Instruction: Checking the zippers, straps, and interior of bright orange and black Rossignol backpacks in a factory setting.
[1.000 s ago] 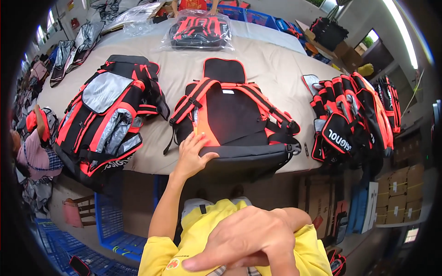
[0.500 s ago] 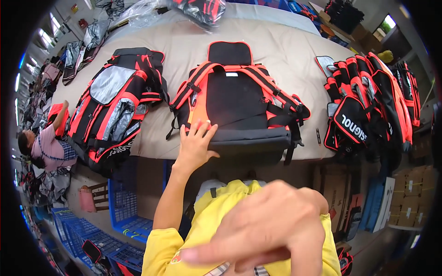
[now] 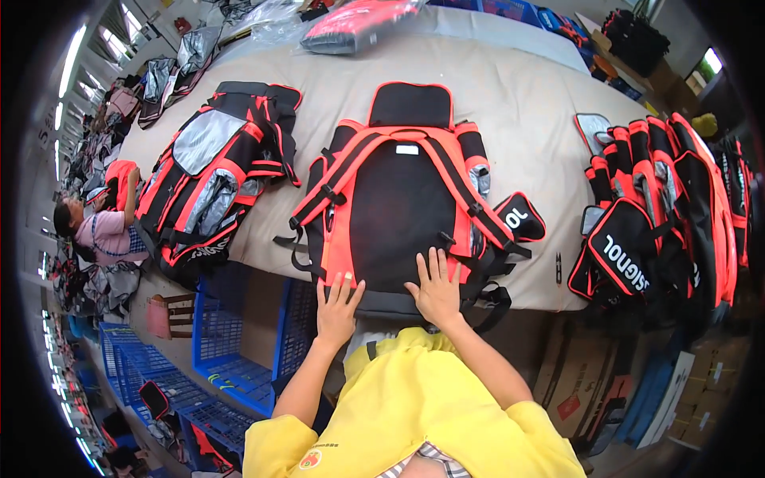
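A black backpack (image 3: 390,199) with bright orange-red trim lies on the table in front of me, its shoulder straps and back panel facing up and its top flap pointing away. My left hand (image 3: 337,312) lies open, fingers spread, on the near left part of the backpack's lower end. On the near right part rests my right hand (image 3: 437,291), also open with fingers stretched out. Neither hand grips anything. Dark straps and a side flap (image 3: 522,217) stick out at the backpack's right side.
Left of it lies a second backpack (image 3: 203,175) with silver panels. Several more (image 3: 661,207) stand bunched at the right. A small pair of snips (image 3: 559,269) lies near them. Blue plastic crates (image 3: 247,350) stand below the table, and a person (image 3: 103,231) works at the far left.
My right hand has come down from in front of me onto the backpack. The backpack now lies flatter and its dark lower flap no longer bulges up. A bagged item at the back has moved.
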### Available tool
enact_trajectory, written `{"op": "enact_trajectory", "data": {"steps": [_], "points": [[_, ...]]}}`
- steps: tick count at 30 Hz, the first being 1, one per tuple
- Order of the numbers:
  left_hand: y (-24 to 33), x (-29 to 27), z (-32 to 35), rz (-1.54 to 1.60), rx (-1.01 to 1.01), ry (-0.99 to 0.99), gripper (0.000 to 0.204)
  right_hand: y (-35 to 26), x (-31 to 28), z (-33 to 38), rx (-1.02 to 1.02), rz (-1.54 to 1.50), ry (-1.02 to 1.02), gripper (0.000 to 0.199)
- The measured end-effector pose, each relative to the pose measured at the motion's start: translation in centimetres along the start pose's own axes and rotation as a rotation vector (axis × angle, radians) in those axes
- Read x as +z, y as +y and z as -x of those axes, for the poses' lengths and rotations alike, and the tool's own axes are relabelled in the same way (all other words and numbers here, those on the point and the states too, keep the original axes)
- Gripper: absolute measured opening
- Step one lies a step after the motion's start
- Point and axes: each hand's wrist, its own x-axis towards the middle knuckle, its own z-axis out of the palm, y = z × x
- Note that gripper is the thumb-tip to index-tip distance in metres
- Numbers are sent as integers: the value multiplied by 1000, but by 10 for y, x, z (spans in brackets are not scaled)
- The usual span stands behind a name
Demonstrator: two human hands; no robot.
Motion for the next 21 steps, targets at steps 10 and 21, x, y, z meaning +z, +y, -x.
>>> {"op": "enact_trajectory", "data": {"steps": [10,21], "points": [[17,5,-96,174,-26,100,76,-4,-33,-22,63,-73,-47,77],[23,85,-105,-43,20,-35,84,-8,-22,-21,115,-164,119,75]]}}
